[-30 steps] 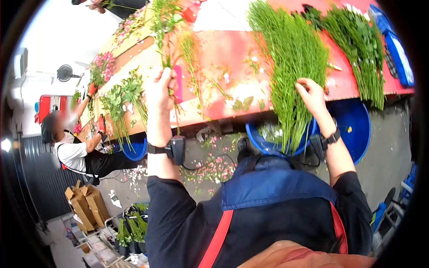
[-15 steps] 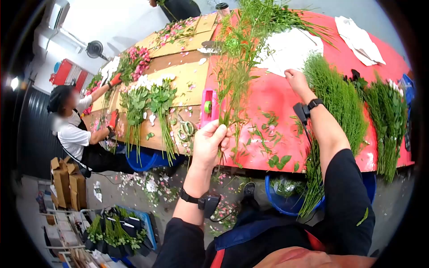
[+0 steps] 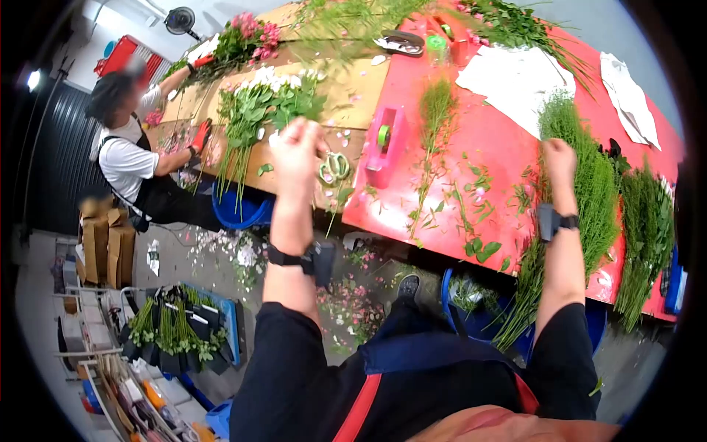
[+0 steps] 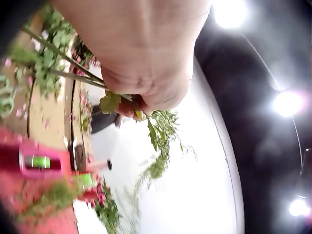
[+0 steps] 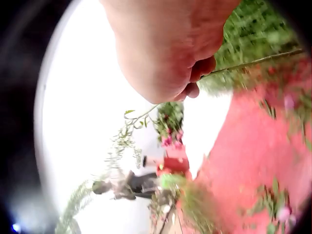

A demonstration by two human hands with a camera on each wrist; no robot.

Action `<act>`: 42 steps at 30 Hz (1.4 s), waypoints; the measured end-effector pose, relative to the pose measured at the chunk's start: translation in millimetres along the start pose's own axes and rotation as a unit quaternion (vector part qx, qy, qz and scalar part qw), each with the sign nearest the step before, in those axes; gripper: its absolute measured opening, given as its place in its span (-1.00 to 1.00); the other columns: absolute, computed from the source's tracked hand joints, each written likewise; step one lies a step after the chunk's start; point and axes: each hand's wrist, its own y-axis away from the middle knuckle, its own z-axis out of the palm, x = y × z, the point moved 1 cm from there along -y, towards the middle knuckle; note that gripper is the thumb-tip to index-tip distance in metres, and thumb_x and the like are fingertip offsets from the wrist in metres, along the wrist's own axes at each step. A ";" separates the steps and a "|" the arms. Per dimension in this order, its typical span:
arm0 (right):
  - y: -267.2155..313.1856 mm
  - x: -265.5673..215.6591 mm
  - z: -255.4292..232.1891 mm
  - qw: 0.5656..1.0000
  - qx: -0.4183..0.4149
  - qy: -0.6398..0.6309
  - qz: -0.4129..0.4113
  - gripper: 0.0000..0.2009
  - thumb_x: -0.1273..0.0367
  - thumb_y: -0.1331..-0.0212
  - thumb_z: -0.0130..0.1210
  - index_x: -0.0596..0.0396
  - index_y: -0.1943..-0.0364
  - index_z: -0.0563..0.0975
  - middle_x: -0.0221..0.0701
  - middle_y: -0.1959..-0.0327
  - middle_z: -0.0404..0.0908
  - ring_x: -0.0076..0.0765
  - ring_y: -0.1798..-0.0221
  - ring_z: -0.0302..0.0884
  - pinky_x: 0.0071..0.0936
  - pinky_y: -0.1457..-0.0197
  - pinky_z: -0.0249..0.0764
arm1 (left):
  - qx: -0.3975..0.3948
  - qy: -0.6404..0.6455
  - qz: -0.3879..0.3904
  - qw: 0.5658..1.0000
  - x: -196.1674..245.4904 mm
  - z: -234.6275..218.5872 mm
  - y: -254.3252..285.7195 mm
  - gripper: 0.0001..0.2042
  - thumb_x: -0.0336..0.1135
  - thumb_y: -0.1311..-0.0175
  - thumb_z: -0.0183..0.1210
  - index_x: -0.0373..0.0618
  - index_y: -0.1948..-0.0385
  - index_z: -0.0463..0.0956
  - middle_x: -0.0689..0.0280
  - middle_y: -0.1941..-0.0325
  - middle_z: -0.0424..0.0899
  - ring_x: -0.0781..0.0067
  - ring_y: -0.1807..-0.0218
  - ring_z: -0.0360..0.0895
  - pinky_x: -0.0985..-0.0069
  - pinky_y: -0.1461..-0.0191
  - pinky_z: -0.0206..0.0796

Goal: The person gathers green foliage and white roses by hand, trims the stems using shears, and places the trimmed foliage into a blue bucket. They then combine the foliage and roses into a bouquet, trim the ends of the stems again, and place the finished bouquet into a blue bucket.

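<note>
Stems (image 4: 73,78) pinched in left hand (image 3: 297,151) grip, raised over the tabletop (image 3: 508,147) near edge to free them, while right hand (image 3: 560,158) grip closes on one thin stalk (image 5: 253,62) from the green pile (image 3: 582,184) toward the right edge.

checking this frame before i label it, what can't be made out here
- Left hand, head view: motion blur hides its fingers; stems show only in the left wrist view.
- Right hand, head view: fern bunch hides the fingers.
- Right wrist view: one stem, its tip cut off by the edge.
</note>
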 end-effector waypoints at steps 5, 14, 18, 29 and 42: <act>0.2 97.3 -156.1 0.991 0.094 0.078 0.053 -0.69 0.26 -0.17 0.10 0.20 0.12 0.59 -0.27 0.31 0.67 -0.40 0.29 0.59 -0.44 0.15 0.46 | 0.082 0.042 0.047 0.995 12.7 -74.5 -40.2 -0.90 -0.43 -0.27 0.11 -0.19 0.45 0.54 0.41 0.57 0.54 0.71 0.63 0.36 0.71 0.60 0.19; 215.1 -107.0 -33.9 0.879 -0.214 -0.378 0.197 -0.78 0.34 -0.22 0.13 0.19 0.15 0.56 -0.51 0.44 0.53 -0.71 0.56 0.31 -0.70 0.49 0.27 | -0.195 0.354 -0.319 0.857 -44.2 119.1 114.4 -0.92 -0.47 -0.29 0.09 -0.26 0.26 0.50 0.17 0.26 0.63 0.22 0.15 0.64 0.24 0.07 0.52; 279.1 -64.9 19.8 0.760 -0.366 -0.455 0.287 -0.79 0.31 -0.27 0.09 0.17 0.20 0.60 -0.58 0.56 0.49 -0.72 0.62 0.30 -0.71 0.56 0.24 | -0.243 0.363 -0.446 0.781 -98.6 160.0 177.4 -0.83 -0.49 -0.30 0.04 -0.30 0.12 0.43 0.18 0.16 0.57 0.20 0.10 0.59 0.23 0.00 0.50; 351.6 -64.9 -22.0 0.783 -0.413 -0.331 0.327 -0.77 0.27 -0.28 0.04 0.10 0.39 0.62 -0.49 0.51 0.64 -0.70 0.72 0.26 -0.69 0.67 0.21 | -0.327 0.269 -0.578 0.697 -104.1 140.5 265.5 -0.67 -0.40 -0.35 0.04 -0.38 -0.07 0.33 -0.02 -0.03 0.53 0.05 -0.04 0.54 0.20 -0.16 0.42; 345.1 -73.9 -45.3 0.872 -0.311 -0.286 0.245 -0.78 0.27 -0.28 0.04 0.05 0.24 0.68 -0.65 0.68 0.43 -0.78 0.68 0.22 -0.71 0.62 0.14 | -0.412 0.179 -0.452 0.771 -68.5 146.9 249.0 -0.83 -0.42 -0.27 0.11 -0.26 0.16 0.50 0.25 0.25 0.63 0.43 0.22 0.61 0.45 0.12 0.50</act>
